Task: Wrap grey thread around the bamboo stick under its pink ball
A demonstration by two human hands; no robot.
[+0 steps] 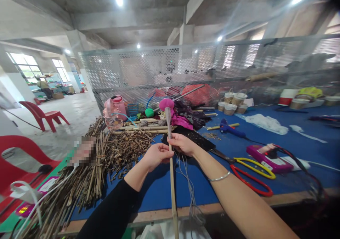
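A long pale bamboo stick (171, 182) stands nearly upright before me, its lower end past the table edge. A magenta ball (166, 104) tops it, with a greyish wrapping (168, 120) just beneath. My left hand (158, 156) is closed, thumb and fingers pinching the stick from the left. Slightly higher, my right hand (182, 144) has its fingers closed on the stick at the wrapping's lower end. Loose grey cords (187, 182) hang below my right hand, over the table edge; whether its fingers also grip them is hidden.
Dried twigs (90, 175) cover the blue table's left side. Scissors (249, 175), a blue glue gun (231, 129) and a purple power strip (271, 159) lie right. Behind are a pink jug (117, 109), a green yarn ball (149, 112), dark cloth (188, 115) and small cups (233, 102).
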